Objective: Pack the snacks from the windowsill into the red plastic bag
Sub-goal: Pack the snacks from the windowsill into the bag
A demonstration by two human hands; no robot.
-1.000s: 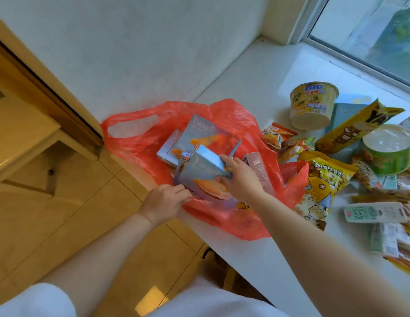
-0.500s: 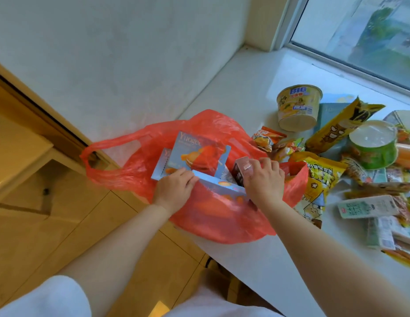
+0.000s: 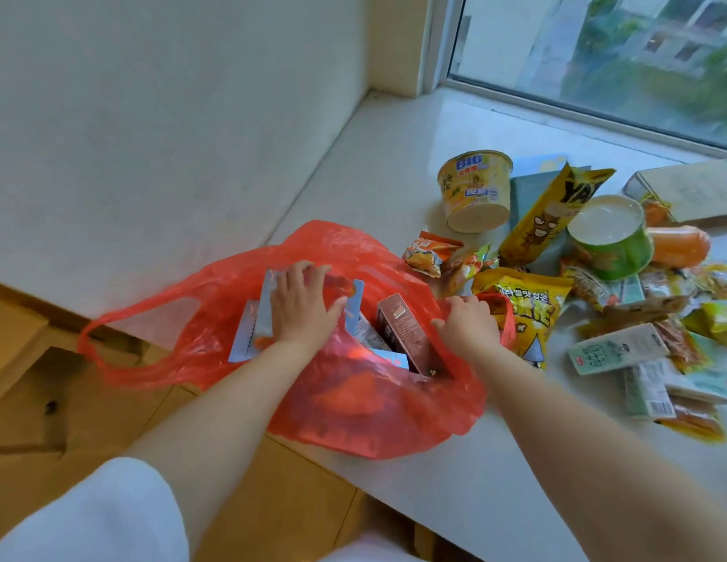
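At the near edge of the windowsill (image 3: 394, 164), the red plastic bag (image 3: 353, 403) hangs partly over the drop, mouth up. The left hand (image 3: 301, 306) lies flat and spread on a pale blue box (image 3: 264, 314) inside, pressing rather than grasping. The right hand (image 3: 469, 322) has its grip pinched on the bag's rim, I think, though its fingertips are hidden. A brown carton (image 3: 402, 330) stands in the bag between them.

Further back, most snacks remain unpacked: yellow popcorn bag (image 3: 524, 306), green cup (image 3: 609, 237), noodle cup (image 3: 475, 188).

Risk as I see it: the bag overhangs, so more weight could drag it off. Box corners could also tear the thin plastic.
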